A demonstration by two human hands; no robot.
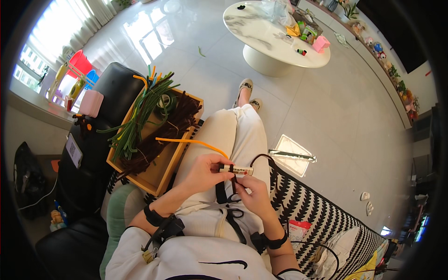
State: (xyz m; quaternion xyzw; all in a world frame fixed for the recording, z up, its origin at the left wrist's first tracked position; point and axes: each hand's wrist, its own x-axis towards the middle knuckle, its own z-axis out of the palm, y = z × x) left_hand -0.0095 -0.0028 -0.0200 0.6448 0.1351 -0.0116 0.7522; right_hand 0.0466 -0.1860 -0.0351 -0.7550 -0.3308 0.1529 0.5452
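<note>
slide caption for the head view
Left hand gripping a white cylinder, right hand just below, rectangular wooden tray at left.

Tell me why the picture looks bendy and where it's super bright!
In the head view, the fisheye lens curves the long shelf at right and leaves a dark rim; also in the head view, daylight turns the curtained window nearly white and glares off the shiny floor; near the head view's middle, the left hand looks fairly clear.

white tube (pixel 244 171) partly hidden by fingers (pixel 221 178), curtain (pixel 95 17) cut off above
</note>
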